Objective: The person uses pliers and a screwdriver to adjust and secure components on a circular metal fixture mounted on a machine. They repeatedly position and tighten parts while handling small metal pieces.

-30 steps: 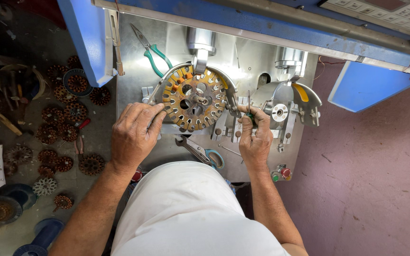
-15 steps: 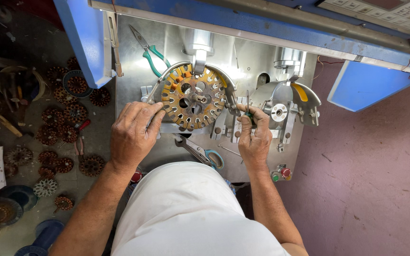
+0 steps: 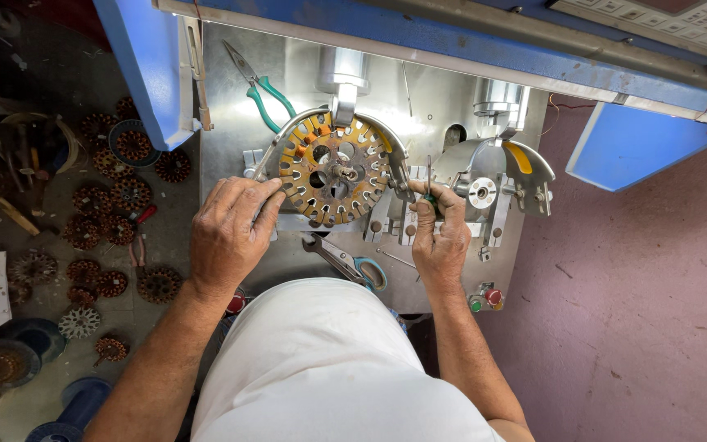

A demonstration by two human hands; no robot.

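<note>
Stator core (image 3: pixel 335 169), round, rust-brown, slotted rim, orange insulation in a few upper-left slots. Sits upper centre of frame, clamped on the spindle of a metal winding machine (image 3: pixel 452 106), under a curved steel guard arc. Lower left rim of the core hidden behind the left fingers; the hub detail is hard to make out against glare off the steel plate.

Left hand (image 3: pixel 227 233): curled, fingertips pressed on the core's lower left edge, palm below and left of it. Nothing held in it that shows.

Right hand (image 3: pixel 439 237): just right of the core, not touching it. Fingers pinched narrow on a thin green-handled tool (image 3: pixel 430 184) whose metal tip points up; what the tip meets cannot be told.

Against the earlier frames: both hands sit in nearly the same places, the left hand's fingers lie a touch closer on the rim, and the core shows much the same face. Little else has shifted.

Outward: green-handled pliers (image 3: pixel 265 86) lie on the plate above and left of the core. Blue-handled scissors (image 3: pixel 349 262) lie below it, between the hands, partly covered by the person's white shirt. A second empty fixture (image 3: pixel 484 192) stands right of the right hand. Red and green buttons (image 3: pixel 484 299) lower right of the plate. Left of frame, on the floor, a scatter of wound stators (image 3: pixel 112 196), many dim and cut off at the edge.
</note>
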